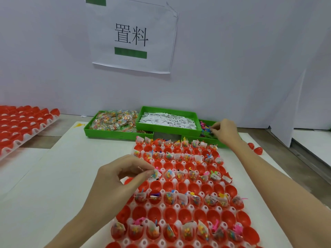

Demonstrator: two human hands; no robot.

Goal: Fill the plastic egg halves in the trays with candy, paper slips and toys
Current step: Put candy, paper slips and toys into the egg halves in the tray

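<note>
**Filling red egg halves, one hand at the tray, one at the toy bin**

Left hand [123, 174] over the left edge of the white moulded egg tray [162, 205], thumb and fingertips pinched on a small clear candy packet with a white paper slip [154, 175], held just above a red plastic egg half in the third filled row. Right hand [224, 131] stretched forward into the green plastic bin of small coloured plastic toys [206, 128], fingers curled down among the pieces; whether anything is actually gripped there cannot be told.

Red plastic egg halves [184, 187] seated in rows across the tray, alternate rows loaded with candy packets, slips and toys, the rows between bare. Behind the tray, a green plastic bin of clear candy packets [111, 120] at left and a raised green plastic bin of white printed paper slips [168, 120] in the middle, overlapping the other two. Second tray of red egg halves [21, 122] at far left. Two loose red egg halves [257, 149] on the table at right, near the toy bin. White paper sign with black characters and a green bar [132, 38] taped to the white back wall.
</note>
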